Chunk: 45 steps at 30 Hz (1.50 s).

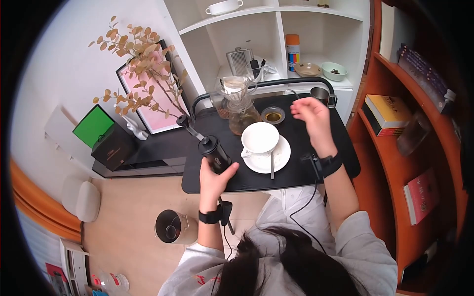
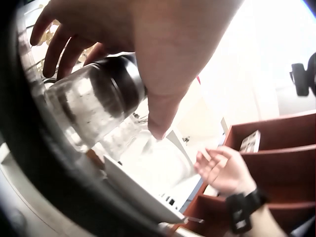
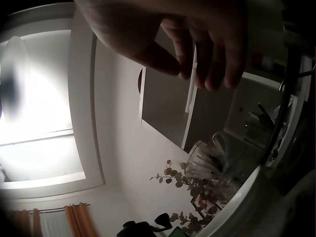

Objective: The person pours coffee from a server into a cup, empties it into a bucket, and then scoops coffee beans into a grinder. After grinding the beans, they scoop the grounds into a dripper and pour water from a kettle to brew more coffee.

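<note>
My left hand (image 1: 214,181) grips a black hand coffee grinder (image 1: 215,154) with a crank on top, at the tray table's near left edge. In the left wrist view, the fingers curl around the grinder (image 2: 98,94) and its clear lower jar shows. My right hand (image 1: 314,121) is raised over the tray table's right side, fingers loosely bent, holding nothing; the right wrist view shows the fingers (image 3: 207,64) hanging in the air. Between the hands, a white cup (image 1: 260,138) stands on a white saucer (image 1: 282,158) with a metal spoon (image 1: 272,166).
Behind the cup stand a glass coffee server (image 1: 242,118) with a dripper (image 1: 235,88) and a small round dish (image 1: 273,115). A metal mug (image 1: 319,94) is at the black tray table's (image 1: 316,170) far right. A bin (image 1: 173,227) stands on the floor; bookshelves (image 1: 380,163) flank the right.
</note>
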Available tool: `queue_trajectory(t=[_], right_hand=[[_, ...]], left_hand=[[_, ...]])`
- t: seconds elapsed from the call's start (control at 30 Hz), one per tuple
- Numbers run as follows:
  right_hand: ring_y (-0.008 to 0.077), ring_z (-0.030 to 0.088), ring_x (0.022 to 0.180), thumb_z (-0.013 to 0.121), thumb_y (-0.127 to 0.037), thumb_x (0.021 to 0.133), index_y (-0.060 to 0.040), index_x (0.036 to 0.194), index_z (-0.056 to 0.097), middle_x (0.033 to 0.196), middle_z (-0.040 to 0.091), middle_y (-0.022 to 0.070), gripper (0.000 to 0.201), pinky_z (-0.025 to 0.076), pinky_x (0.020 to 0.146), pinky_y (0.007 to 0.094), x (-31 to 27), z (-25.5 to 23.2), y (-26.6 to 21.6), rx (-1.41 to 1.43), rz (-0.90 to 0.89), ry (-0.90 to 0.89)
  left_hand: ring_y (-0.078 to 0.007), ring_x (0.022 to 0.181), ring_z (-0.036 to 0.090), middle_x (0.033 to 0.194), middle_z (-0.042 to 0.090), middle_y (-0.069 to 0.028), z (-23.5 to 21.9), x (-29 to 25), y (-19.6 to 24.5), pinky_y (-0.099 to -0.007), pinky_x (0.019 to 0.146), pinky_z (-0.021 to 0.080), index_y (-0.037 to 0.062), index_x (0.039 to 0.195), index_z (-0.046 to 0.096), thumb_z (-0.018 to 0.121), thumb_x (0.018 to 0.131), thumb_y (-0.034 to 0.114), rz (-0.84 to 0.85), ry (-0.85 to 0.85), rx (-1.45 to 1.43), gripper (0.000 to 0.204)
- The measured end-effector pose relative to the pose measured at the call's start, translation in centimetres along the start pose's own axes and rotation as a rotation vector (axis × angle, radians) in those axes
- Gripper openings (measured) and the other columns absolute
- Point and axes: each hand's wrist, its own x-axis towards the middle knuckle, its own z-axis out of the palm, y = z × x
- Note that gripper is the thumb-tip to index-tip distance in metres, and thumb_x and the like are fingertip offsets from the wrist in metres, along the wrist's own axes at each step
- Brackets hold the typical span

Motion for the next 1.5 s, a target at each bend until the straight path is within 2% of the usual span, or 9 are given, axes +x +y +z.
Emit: queue_trajectory(t=[0.07, 0.2, 0.37, 0.47, 0.6, 0.8, 1.03, 1.3, 1.5], right_hand=[[0.0095, 0.060, 0.077, 0.058, -0.008, 0.089, -0.0035, 0.096, 0.066, 0.088, 0.066, 0.0022, 0.012, 0.049, 0.067, 0.0222, 2.1, -2.9, 1.1, 0.023, -0.008, 0.227], [0.0086, 0.052, 0.072, 0.059, -0.015, 0.087, -0.0041, 0.091, 0.063, 0.084, 0.060, 0.0010, 0.012, 0.042, 0.057, 0.0229, 6.5, -7.6, 5.0, 0.146, 0.032, 0.725], [0.0090, 0.048, 0.053, 0.061, -0.017, 0.089, -0.0060, 0.085, 0.061, 0.068, 0.055, 0.0000, 0.012, 0.037, 0.051, 0.0216, 10.7, -11.8, 11.1, 0.181, -0.032, 0.697], [0.0113, 0.056, 0.073, 0.059, -0.016, 0.091, -0.0007, 0.094, 0.059, 0.083, 0.060, 0.0035, 0.016, 0.046, 0.065, 0.0242, 10.7, -10.5, 11.6, -0.090, -0.116, 0.837], [0.0131, 0.057, 0.073, 0.063, -0.022, 0.090, 0.0026, 0.098, 0.056, 0.085, 0.063, 0.0076, 0.027, 0.049, 0.068, 0.0262, 10.8, -11.4, 12.7, -0.191, -0.099, 0.796], [0.0146, 0.050, 0.061, 0.053, -0.033, 0.097, 0.0023, 0.075, 0.061, 0.063, 0.055, 0.0052, 0.042, 0.040, 0.060, 0.0314, 11.0, -12.5, 12.4, -0.340, 0.027, 0.599], [0.0124, 0.051, 0.071, 0.049, -0.035, 0.099, -0.0005, 0.089, 0.063, 0.074, 0.057, 0.0024, 0.039, 0.040, 0.067, 0.0284, 10.8, -12.8, 11.8, -0.395, 0.103, 0.528], [0.0048, 0.047, 0.074, 0.049, -0.034, 0.100, -0.0083, 0.110, 0.065, 0.084, 0.057, -0.0062, 0.031, 0.035, 0.064, 0.0217, 10.4, -12.2, 10.8, -0.001, 0.149, 0.414], [0.0054, 0.037, 0.048, 0.044, -0.037, 0.100, -0.0131, 0.113, 0.068, 0.060, 0.046, -0.0072, 0.036, 0.024, 0.044, 0.0232, 10.0, -12.1, 10.2, -0.093, 0.200, 0.401]], left_hand=[[-0.0140, 0.100, 0.058, 0.108, 0.063, -0.0057, -0.4, 1.4, -1.2, -0.0312, 0.089, 0.045, 0.0012, 0.117, 0.058, 0.079, 0.079, 0.024, 0.000, -0.063, -0.392, 0.049], [-0.0216, 0.116, 0.056, 0.124, 0.063, -0.0137, -1.9, 3.7, 0.6, -0.0354, 0.098, 0.042, 0.0020, 0.127, 0.056, 0.044, 0.096, 0.052, -0.097, -0.168, -0.736, 0.060], [-0.0299, 0.089, 0.066, 0.096, 0.069, -0.0199, -0.9, 7.1, 1.4, -0.0373, 0.085, 0.051, -0.0051, 0.113, 0.060, 0.047, 0.094, 0.037, -0.099, -0.157, -0.867, 0.048], [-0.0341, 0.084, 0.067, 0.092, 0.068, -0.0206, -0.9, 7.8, 1.0, -0.0409, 0.079, 0.054, -0.0053, 0.107, 0.062, 0.048, 0.090, 0.036, -0.175, -0.199, -0.949, 0.046], [-0.0307, 0.072, 0.064, 0.079, 0.064, -0.0159, -0.2, 9.1, 0.6, -0.0388, 0.068, 0.054, -0.0033, 0.096, 0.062, 0.048, 0.089, 0.034, -0.148, -0.155, -0.947, 0.040], [-0.0271, 0.072, 0.065, 0.080, 0.065, -0.0158, 1.2, 12.1, -0.6, -0.0357, 0.068, 0.053, -0.0038, 0.093, 0.062, 0.045, 0.093, 0.029, 0.059, 0.026, -0.813, 0.037], [-0.0242, 0.065, 0.066, 0.076, 0.066, -0.0146, 2.5, 16.5, -1.3, -0.0324, 0.061, 0.054, -0.0095, 0.092, 0.065, 0.046, 0.094, 0.020, 0.069, 0.189, -0.891, 0.035], [-0.0278, 0.079, 0.066, 0.083, 0.068, -0.0172, 3.1, 18.7, -2.6, -0.0360, 0.074, 0.052, -0.0075, 0.103, 0.064, 0.038, 0.095, 0.036, 0.074, -0.081, -0.883, 0.052], [-0.0273, 0.075, 0.062, 0.081, 0.064, -0.0159, 2.6, 19.0, -3.9, -0.0364, 0.071, 0.050, -0.0032, 0.095, 0.062, 0.035, 0.090, 0.048, 0.026, -0.302, -0.960, 0.058]])
